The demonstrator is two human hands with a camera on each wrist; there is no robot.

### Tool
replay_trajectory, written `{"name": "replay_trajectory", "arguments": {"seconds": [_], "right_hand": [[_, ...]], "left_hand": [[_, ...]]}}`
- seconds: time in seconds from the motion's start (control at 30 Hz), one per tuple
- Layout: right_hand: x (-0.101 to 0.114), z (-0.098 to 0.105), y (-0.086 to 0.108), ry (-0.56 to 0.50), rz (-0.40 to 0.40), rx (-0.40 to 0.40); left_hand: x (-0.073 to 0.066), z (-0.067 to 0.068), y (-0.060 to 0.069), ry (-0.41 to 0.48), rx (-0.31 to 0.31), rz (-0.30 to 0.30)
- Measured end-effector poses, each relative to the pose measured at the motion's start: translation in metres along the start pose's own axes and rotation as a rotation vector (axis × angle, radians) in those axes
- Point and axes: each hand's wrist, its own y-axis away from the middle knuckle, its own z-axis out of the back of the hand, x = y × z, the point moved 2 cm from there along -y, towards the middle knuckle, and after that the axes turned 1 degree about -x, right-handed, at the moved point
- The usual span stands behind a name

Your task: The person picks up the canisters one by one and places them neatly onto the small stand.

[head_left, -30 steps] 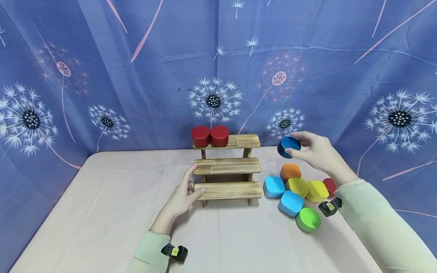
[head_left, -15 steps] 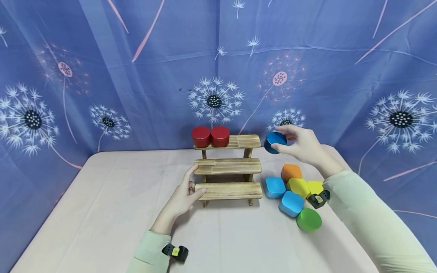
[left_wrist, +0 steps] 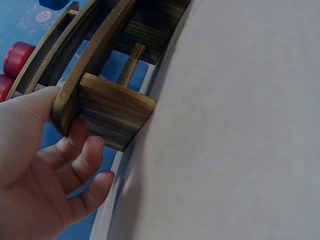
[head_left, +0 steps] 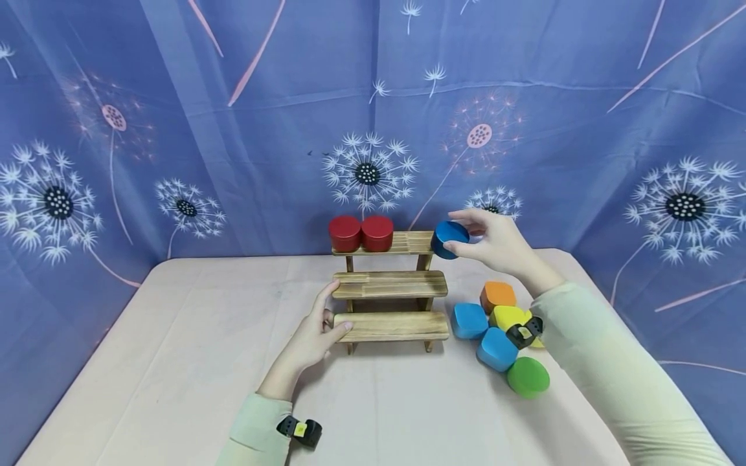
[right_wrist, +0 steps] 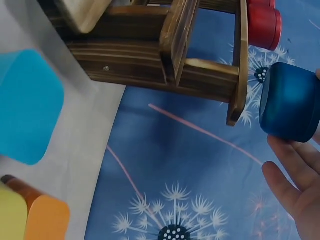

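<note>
A three-tier wooden shelf [head_left: 390, 326] stands near the back of the table. The left hand [head_left: 309, 336] grips its left end at the lowest tier, thumb on top; in the left wrist view, the hand [left_wrist: 55, 160] has its fingers curled by that board's end. Between thumb and fingers the right hand [head_left: 495, 243] pinches a dark blue round tin [head_left: 449, 239] at the right end of the top tier. In the right wrist view the blue tin [right_wrist: 290, 102] is beside that tier's end, with a gap between them. Two red round tins [head_left: 361, 234] sit side by side on the top tier's left.
Right of the shelf lie light blue tins [head_left: 469, 321], an orange tin [head_left: 498, 296], yellow tins [head_left: 506, 316] partly behind the right wrist, and a green round tin [head_left: 528, 377]. A blue dandelion-print cloth [head_left: 262, 162] hangs behind the table [head_left: 192, 362].
The right hand has moved left with the blue tin, from over the table's back right to the top tier's right end. The left hand keeps its hold on the shelf.
</note>
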Motion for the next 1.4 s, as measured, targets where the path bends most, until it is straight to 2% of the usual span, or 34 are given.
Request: {"name": "replay_trajectory", "arguments": {"seconds": [0.07,0.33,0.5,0.63,0.77,0.93,1.1,1.2,1.4], "right_hand": [[0.001,-0.002,-0.002,-0.009,-0.005,0.013],[0.005,-0.013,-0.013,-0.032,-0.006,0.051],[0.008,-0.016,-0.017,-0.033,-0.008,0.06],[0.01,-0.019,-0.018,-0.033,-0.001,0.056],[0.012,-0.022,-0.018,-0.04,0.016,0.049],[0.013,-0.023,-0.018,-0.062,0.027,0.042],[0.013,-0.024,-0.018,-0.068,0.026,0.04],[0.012,-0.025,-0.018,-0.074,0.03,0.036],[0.012,-0.028,-0.018,-0.08,0.032,0.021]], "left_hand": [[0.003,-0.001,-0.002,-0.001,-0.004,-0.004],[0.033,-0.003,-0.014,0.0,-0.026,-0.006],[0.032,0.001,-0.018,-0.015,-0.047,-0.045],[0.027,-0.001,-0.019,0.027,-0.084,-0.058],[0.025,-0.005,-0.017,0.114,-0.117,-0.019],[0.027,-0.008,-0.012,0.216,-0.184,0.101],[0.032,-0.013,-0.01,0.31,-0.204,0.188],[0.035,-0.014,-0.008,0.338,-0.198,0.208],[0.041,-0.012,-0.007,0.35,-0.167,0.191]]}}
